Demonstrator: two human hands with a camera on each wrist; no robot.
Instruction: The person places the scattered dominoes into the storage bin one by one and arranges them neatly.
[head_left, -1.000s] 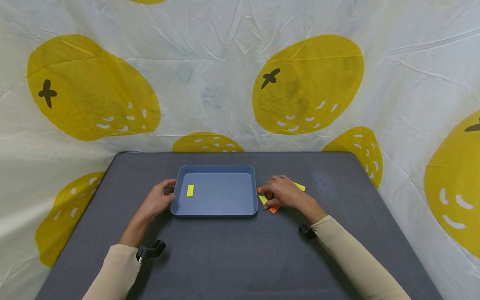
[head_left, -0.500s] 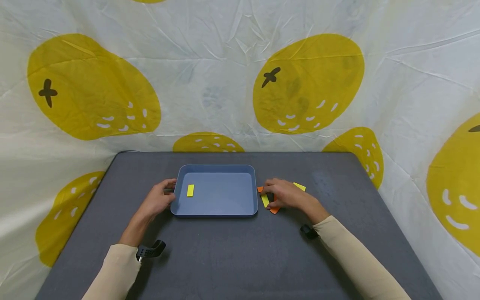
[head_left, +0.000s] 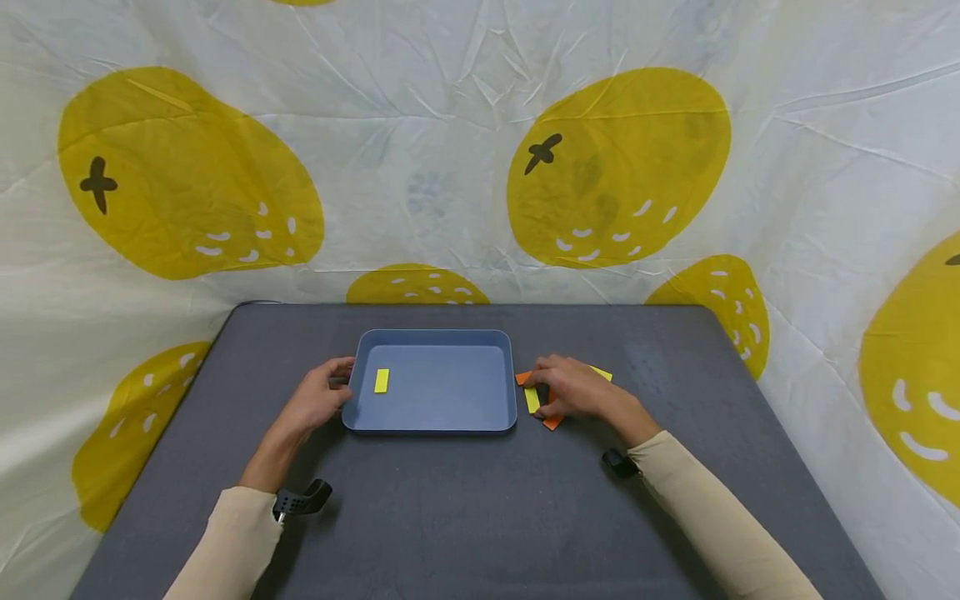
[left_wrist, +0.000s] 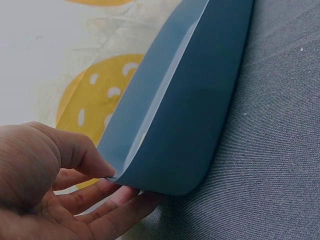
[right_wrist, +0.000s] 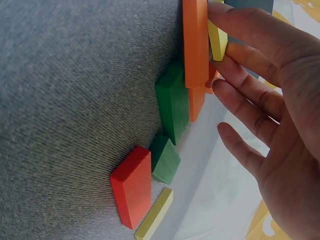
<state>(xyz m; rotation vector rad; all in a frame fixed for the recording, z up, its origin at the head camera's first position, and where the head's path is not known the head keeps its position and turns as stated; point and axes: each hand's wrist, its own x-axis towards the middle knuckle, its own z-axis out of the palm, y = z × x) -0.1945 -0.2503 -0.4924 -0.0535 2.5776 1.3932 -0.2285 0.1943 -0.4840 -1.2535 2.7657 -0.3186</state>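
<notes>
My left hand (head_left: 315, 396) is at the left end of a shallow blue-grey tray (head_left: 450, 392). In the left wrist view its thumb presses the tray's rim while the fingers lie against the outside and underneath. A thin yellow block (head_left: 382, 381) lies flat inside the tray, toward the left. Just past the tray's right side, my right hand (head_left: 577, 390) pinches another yellow block (right_wrist: 217, 40) between thumb and fingertips, the other fingers loosely spread. Beside it lies a long orange block (right_wrist: 196, 50), with further orange pieces behind.
Green blocks (right_wrist: 173, 102), a red block (right_wrist: 134, 187) and a thin yellow strip (right_wrist: 154, 215) trail off behind the right hand, mostly hidden by it in the head view. The dark grey table (head_left: 480, 517) backs onto a white curtain (head_left: 420, 192) with yellow fruit prints.
The yellow block in my right fingers has turned from slanted to nearly straight and shifted slightly right. My right hand moved a little down and right; the left hand and tray stay put.
</notes>
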